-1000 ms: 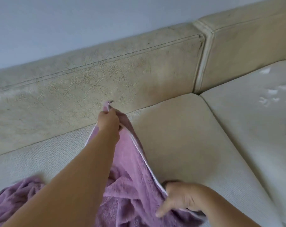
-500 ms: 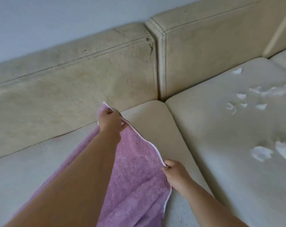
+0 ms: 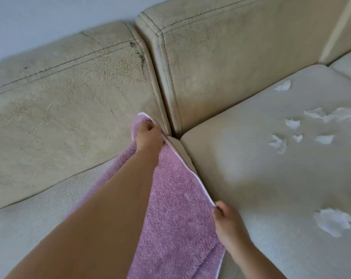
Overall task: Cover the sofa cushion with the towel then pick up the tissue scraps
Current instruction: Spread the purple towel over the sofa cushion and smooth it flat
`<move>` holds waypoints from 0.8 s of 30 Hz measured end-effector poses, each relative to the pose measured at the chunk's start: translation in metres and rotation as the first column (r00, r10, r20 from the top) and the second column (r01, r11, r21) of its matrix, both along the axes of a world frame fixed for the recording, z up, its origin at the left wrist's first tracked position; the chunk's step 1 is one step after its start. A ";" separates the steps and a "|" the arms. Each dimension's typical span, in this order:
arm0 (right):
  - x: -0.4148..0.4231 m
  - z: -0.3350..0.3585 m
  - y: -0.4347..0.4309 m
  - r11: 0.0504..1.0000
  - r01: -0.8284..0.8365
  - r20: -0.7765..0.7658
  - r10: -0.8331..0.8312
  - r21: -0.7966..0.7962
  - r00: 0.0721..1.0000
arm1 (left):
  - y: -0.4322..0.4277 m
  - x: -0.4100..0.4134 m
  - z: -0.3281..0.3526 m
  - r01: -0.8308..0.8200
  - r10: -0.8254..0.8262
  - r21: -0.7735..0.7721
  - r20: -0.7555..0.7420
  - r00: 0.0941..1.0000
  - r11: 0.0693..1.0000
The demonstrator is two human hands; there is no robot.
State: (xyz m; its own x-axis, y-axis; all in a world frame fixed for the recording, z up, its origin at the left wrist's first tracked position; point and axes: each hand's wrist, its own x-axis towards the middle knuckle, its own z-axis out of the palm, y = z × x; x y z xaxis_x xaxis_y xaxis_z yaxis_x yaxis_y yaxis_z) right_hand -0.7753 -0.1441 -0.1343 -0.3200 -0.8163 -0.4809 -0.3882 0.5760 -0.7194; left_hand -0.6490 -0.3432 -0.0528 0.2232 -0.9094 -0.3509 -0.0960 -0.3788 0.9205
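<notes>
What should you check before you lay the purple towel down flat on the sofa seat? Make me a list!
1. Left hand pinches the far corner of the towel, up near the backrest: ok.
2. Right hand has a grip on the white-trimmed edge nearer the person: ok.
3. Edge between the two hands is pulled straight: ok.
4. Towel edge lines up with the gap beside the next seat cushion: ok.
5. Towel already covers the whole left seat cushion: not ok, bare fabric shows left of the arm.
6. Tissue scraps lie clear of the towel, on the next cushion: ok.
</notes>
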 end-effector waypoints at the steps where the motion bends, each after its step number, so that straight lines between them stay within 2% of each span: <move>1: -0.002 -0.006 -0.002 0.999 -0.034 -0.051 0.035 0.025 0.998 | -0.003 -0.002 -0.013 0.026 -0.026 0.013 0.021 0.999 1.000; 3: -0.006 -0.022 -0.002 0.985 -0.131 -0.178 0.149 0.111 0.973 | 0.000 -0.006 -0.044 0.175 -0.182 0.091 0.088 0.979 0.980; 4: -0.005 -0.024 -0.003 0.973 -0.171 -0.261 0.208 0.158 0.943 | 0.005 -0.004 -0.057 0.321 -0.350 0.165 0.193 0.917 0.932; 5: -0.005 -0.027 -0.002 0.968 -0.183 -0.345 0.232 0.169 0.910 | 0.011 -0.004 -0.070 0.463 -0.523 0.253 0.286 0.803 0.850; 6: -0.005 -0.029 -0.002 0.966 -0.211 -0.420 0.256 0.150 0.871 | 0.016 -0.003 -0.079 0.544 -0.622 0.304 0.340 0.705 0.782; 7: -0.005 -0.030 -0.004 0.964 -0.243 -0.482 0.263 0.106 0.836 | 0.019 -0.003 -0.086 0.577 -0.656 0.313 0.354 0.666 0.755; 8: -0.002 -0.028 -0.008 0.961 -0.272 -0.524 0.257 0.050 0.812 | 0.022 0.000 -0.088 0.576 -0.640 0.279 0.355 0.682 0.769; 9: 0.001 -0.024 -0.014 0.955 -0.297 -0.536 0.249 -0.004 0.807 | 0.024 0.004 -0.086 0.540 -0.577 0.207 0.355 0.736 0.816; 11: 0.010 -0.015 -0.032 0.943 -0.324 -0.494 0.246 -0.076 0.834 | 0.024 0.022 -0.077 0.387 -0.375 0.074 0.465 0.802 0.919; 13: 0.023 -0.004 -0.060 0.934 -0.331 -0.433 0.245 -0.136 0.868 | 0.021 0.056 -0.065 0.263 -0.200 0.002 0.655 0.728 0.965; 15: 0.036 0.005 -0.093 0.926 -0.329 -0.384 0.239 -0.188 0.892 | 0.020 0.097 -0.056 0.196 -0.170 0.064 0.786 0.594 0.979; 18: 0.058 0.013 -0.140 0.902 -0.366 -0.347 0.276 -0.230 0.896 | 0.024 0.151 -0.047 0.126 -0.337 0.313 0.859 0.385 0.941; 21: 0.084 0.012 -0.176 0.873 -0.430 -0.365 0.332 -0.231 0.870 | 0.035 0.185 -0.050 0.131 -0.583 0.569 0.777 0.238 0.812; 23: 0.098 0.007 -0.193 0.864 -0.456 -0.383 0.356 -0.212 0.852 | 0.041 0.195 -0.056 0.179 -0.725 0.703 0.654 0.217 0.688; 24: 0.100 0.003 -0.200 0.859 -0.471 -0.408 0.364 -0.202 0.838 | 0.043 0.197 -0.059 0.213 -0.746 0.718 0.610 0.267 0.663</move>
State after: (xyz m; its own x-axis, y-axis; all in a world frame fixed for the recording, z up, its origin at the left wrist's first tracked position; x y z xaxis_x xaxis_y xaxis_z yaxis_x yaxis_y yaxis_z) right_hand -0.6751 -0.3441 -0.1311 -0.0166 -0.9910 -0.1332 -0.7955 0.0937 -0.5986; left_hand -0.4520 -0.3001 -0.1121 0.1952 -0.7479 -0.6345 -0.9715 -0.2360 -0.0208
